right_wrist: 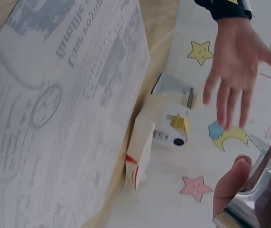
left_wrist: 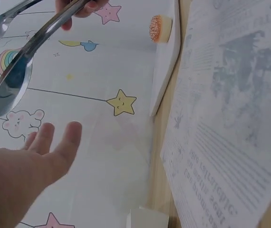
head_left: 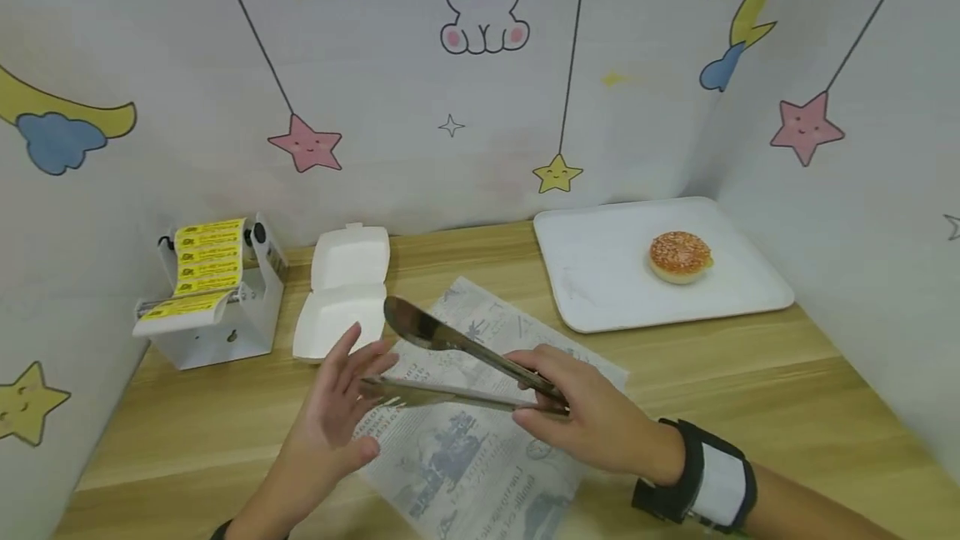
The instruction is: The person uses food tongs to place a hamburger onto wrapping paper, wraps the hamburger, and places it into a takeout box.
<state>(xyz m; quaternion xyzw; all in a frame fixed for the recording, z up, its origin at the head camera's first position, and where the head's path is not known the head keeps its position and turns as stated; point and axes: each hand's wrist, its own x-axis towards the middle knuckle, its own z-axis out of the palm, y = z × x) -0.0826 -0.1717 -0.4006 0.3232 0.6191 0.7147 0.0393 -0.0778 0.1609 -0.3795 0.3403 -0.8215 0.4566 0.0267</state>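
In my right hand (head_left: 581,407) I grip metal tongs (head_left: 480,354) near their joined end, with thumb and fingers on the two arms. The arms spread apart toward the left, holding nothing between their tips. My left hand (head_left: 341,402) is raised near those tips, fingers extended and palm facing inward; the right wrist view shows the left palm (right_wrist: 237,71) bare. Beneath both hands lies a printed sheet of paper (head_left: 457,457) on the wooden table. A bun topped with sesame-like specks (head_left: 678,257) sits on a white tray (head_left: 600,298) at the back right.
An open white clamshell box (head_left: 349,261) stands behind my left hand. Farther left is a label dispenser (head_left: 217,340) with a roll of yellow stickers (head_left: 210,257). A patterned cloth wall (head_left: 405,90) rises behind the table (head_left: 750,407) and on both sides.
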